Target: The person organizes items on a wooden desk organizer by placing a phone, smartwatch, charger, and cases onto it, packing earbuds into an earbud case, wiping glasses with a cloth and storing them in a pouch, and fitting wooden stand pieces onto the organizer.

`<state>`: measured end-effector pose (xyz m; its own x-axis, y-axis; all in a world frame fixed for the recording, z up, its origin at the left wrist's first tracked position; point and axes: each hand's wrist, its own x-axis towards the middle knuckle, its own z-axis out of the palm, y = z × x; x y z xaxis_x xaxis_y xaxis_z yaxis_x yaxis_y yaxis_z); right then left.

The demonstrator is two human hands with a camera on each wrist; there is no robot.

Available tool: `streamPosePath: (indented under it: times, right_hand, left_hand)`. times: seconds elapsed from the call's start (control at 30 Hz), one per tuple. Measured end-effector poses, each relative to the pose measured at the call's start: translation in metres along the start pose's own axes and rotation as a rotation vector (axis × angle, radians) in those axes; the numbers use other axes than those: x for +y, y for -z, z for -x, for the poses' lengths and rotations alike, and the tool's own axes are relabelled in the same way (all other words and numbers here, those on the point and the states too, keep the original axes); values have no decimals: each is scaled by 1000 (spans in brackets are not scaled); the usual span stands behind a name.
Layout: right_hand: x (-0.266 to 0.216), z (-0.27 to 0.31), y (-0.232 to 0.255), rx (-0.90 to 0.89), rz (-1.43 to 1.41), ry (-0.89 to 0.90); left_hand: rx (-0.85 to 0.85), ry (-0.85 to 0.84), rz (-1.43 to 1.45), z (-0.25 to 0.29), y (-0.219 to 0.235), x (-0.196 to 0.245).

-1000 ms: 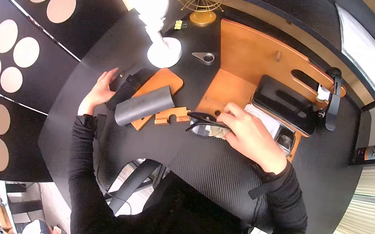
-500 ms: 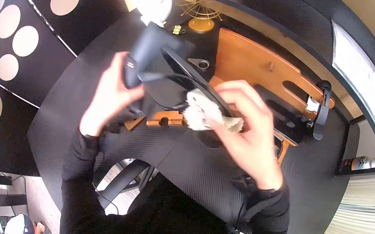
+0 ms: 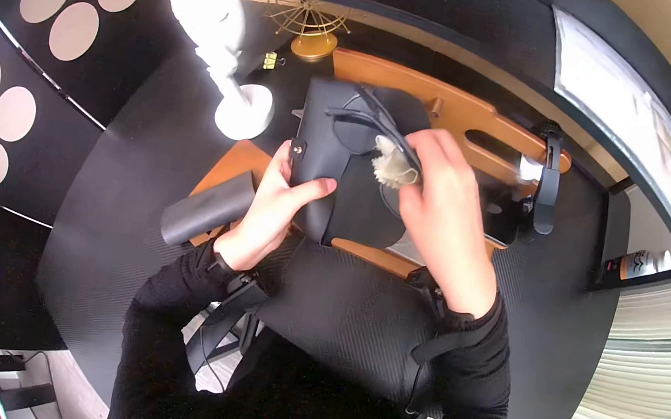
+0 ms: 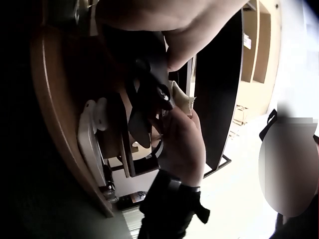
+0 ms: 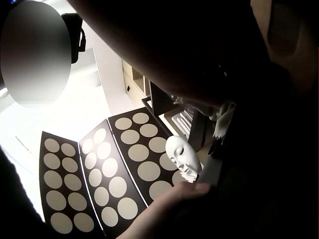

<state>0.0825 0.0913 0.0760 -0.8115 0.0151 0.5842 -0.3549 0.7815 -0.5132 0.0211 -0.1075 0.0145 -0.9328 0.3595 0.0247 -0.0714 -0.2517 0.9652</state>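
My left hand (image 3: 275, 208) grips a soft black case (image 3: 318, 180) with a snap stud by its edge, the thumb lying across the front. To the right of the thumb the case's wide flap (image 3: 378, 222) is spread out. In my right hand (image 3: 453, 217) are black-framed glasses (image 3: 355, 132) with dark lenses, pinched together with a crumpled cream cloth (image 3: 394, 166). The glasses overlap the case in the head view, lenses toward it. The left wrist view shows the right hand (image 4: 184, 142) close below the case, the cloth (image 4: 182, 99) poking out beside its fingers.
On the black desk, a dark grey tube-like case (image 3: 210, 207) lies over a brown wooden board (image 3: 231, 164). Behind stand a white lamp (image 3: 243, 111), a gold wheel ornament (image 3: 312, 44) and a wooden organiser (image 3: 395, 76). Headphones (image 3: 545, 197) hang at the right.
The left hand has picked up the black case from the left side and brought it to the middle. The right hand has lifted the glasses and cloth up to it.
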Motion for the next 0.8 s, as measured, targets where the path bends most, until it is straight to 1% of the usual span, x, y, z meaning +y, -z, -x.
streamPosePath:
  times: [0.07,0.1,0.13,0.17,0.23,0.27,0.3,0.37,0.43,0.47,0.5,0.57,0.6,0.67,0.7,0.77,0.8]
  right_hand:
    - [-3,0,3,4,21,2]
    - [-6,0,6,3,108,-34]
    - [-9,0,8,3,196,-71]
    - [-10,2,8,2,197,-73]
    - [-16,4,5,-33,351,-127]
    - [-19,4,4,-31,350,-132]
    - [-22,4,2,-12,361,-106]
    - [-25,4,-1,5,371,-80]
    - [-24,4,-3,-2,166,-87]
    - [-23,3,-4,20,162,-78]
    - [-23,2,-3,20,162,-78]
    - [-24,0,-1,124,202,-37]
    - [-23,0,-1,124,201,-37]
    - [-19,-1,-2,121,323,26]
    - [-17,-1,-2,120,323,27]
    - [-12,-2,-4,152,345,129]
    - [-10,-3,-4,152,345,130]
  left_hand:
    - [3,-2,49,3,0,3]
    - [2,-11,102,4,0,3]
    - [22,-60,98,4,0,1]
    - [20,-58,98,5,-2,-2]
    - [143,-102,111,11,-6,-4]
    - [147,-108,95,11,-4,-9]
    - [146,-103,92,12,-4,-13]
    - [103,-121,184,14,-9,-15]
    - [122,-110,158,19,-14,-15]
    - [111,-112,185,19,-14,-17]
    - [100,-115,211,19,-14,-18]
    - [98,-115,192,19,-11,-20]
    - [96,-115,174,19,-10,-21]
    - [78,-125,197,20,-10,-22]
    - [59,-136,221,21,-10,-23]
    - [28,-139,235,24,-13,-25]
    - [-4,-143,248,26,-14,-25]
